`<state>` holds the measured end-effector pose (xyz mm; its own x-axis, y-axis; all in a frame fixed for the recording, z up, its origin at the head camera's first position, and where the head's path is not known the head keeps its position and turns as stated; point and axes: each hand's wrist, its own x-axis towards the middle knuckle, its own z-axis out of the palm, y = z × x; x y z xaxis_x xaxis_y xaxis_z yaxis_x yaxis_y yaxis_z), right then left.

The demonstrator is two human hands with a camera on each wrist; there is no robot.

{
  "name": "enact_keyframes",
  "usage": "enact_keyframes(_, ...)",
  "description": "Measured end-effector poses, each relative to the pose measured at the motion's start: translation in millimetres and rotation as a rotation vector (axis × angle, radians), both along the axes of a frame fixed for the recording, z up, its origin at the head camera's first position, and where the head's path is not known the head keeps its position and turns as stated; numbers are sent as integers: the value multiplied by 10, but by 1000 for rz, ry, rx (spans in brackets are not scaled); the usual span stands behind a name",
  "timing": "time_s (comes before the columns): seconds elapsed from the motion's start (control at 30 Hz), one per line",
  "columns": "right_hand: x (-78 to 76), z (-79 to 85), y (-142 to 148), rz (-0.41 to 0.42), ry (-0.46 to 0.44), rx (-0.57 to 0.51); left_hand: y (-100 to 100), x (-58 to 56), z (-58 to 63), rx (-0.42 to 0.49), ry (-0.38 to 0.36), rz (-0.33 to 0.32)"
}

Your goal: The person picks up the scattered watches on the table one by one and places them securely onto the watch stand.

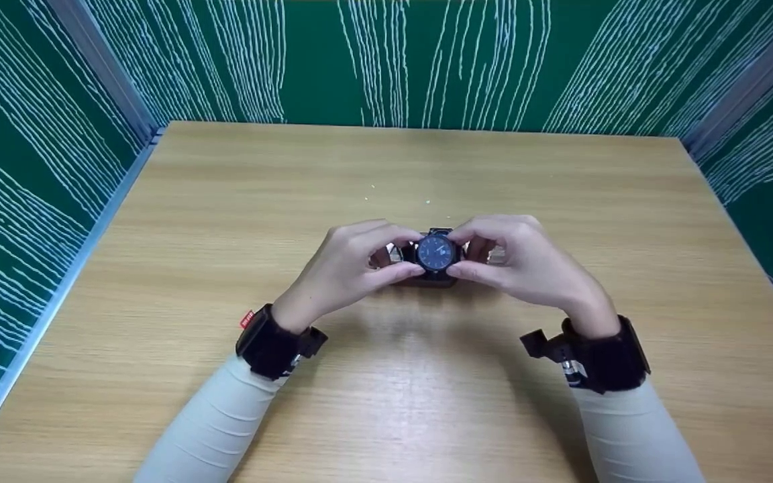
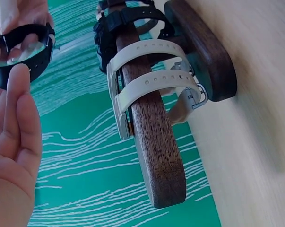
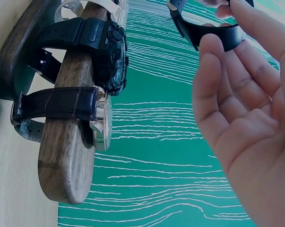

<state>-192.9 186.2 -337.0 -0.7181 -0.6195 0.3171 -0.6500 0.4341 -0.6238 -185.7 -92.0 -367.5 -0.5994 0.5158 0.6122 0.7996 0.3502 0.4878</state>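
Observation:
Both hands hold one black-strapped wristwatch, its dark round dial facing up in the head view. My left hand pinches its left side between thumb and fingers, and my right hand pinches the right side. In the left wrist view the watch's strap curves into a loop. Beside the hands stands a dark wooden watch stand, mostly hidden under the hands from above. Its bar carries a watch with a white strap, a black sports watch and a watch with a dark leather strap.
A light wooden table lies under everything, with small white specks on it beyond the hands. Green panels with white wavy lines enclose its back and sides. Each wrist wears a black camera band.

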Motion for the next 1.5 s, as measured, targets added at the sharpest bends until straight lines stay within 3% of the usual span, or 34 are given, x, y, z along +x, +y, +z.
enact_keyframes(0.7, -17, 12, -36, -52, 21, -13, 17, -2, 18, -14, 8, 112)
enact_keyframes(1.5, -29, -25, -38, -69, 30, 61, 34, 25, 17, -72, 7, 95)
